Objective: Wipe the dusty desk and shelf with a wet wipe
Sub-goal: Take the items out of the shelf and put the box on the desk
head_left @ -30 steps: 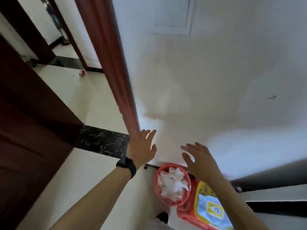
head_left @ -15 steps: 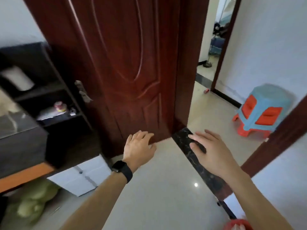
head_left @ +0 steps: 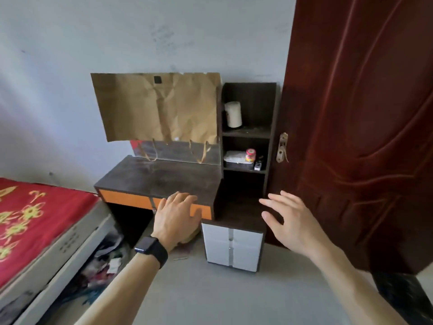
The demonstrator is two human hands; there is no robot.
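Observation:
A dark, dusty desk (head_left: 159, 179) with an orange drawer front stands against the wall ahead. To its right rises a narrow dark shelf (head_left: 247, 134) holding a white roll, a flat white box and a small colourful jar. My left hand (head_left: 177, 216), with a black watch on the wrist, hovers with fingers relaxed in front of the desk's front edge and holds nothing. My right hand (head_left: 289, 221) is spread open in the air before the low white-fronted cabinet (head_left: 230, 245). No wet wipe is in view.
A brown paper bag (head_left: 157, 106) hangs over the mirror behind the desk. A bed with a red cover (head_left: 35, 221) stands at the left, with clutter under it. A dark red door (head_left: 360, 127) stands right of the shelf. Grey floor lies below.
The view has swung left, from a white wall and red bin, past the door, to the desk and shelf. Both hands stay held out, open, holding nothing.

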